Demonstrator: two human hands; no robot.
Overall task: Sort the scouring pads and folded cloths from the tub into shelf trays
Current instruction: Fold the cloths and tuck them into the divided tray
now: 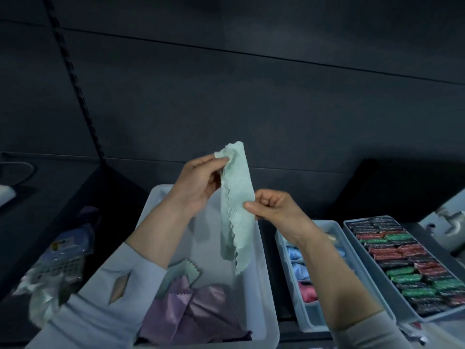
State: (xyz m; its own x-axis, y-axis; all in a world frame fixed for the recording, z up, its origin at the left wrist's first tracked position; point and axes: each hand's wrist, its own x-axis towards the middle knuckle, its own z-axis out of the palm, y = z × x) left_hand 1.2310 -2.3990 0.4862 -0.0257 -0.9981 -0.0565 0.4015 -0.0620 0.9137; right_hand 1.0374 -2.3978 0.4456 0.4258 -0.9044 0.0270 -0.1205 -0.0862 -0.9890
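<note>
A pale green cloth (235, 207) with zigzag edges hangs above the white tub (261, 270). My left hand (198, 182) pinches its top end. My right hand (274, 209) pinches its right edge about halfway down. Inside the tub lie purple cloths (196, 313) and another pale green cloth (185, 273). To the right, a narrow grey tray (305, 316) holds folded blue and pink cloths (303, 278). Beyond it, a wider grey tray (400, 295) is packed with several red, green and dark scouring pads (407, 260).
Plastic-wrapped packs (55, 263) lie on the dark shelf left of the tub. A dark back panel with a slotted upright (75, 79) rises behind. A metal fitting (450, 220) shows at the far right edge.
</note>
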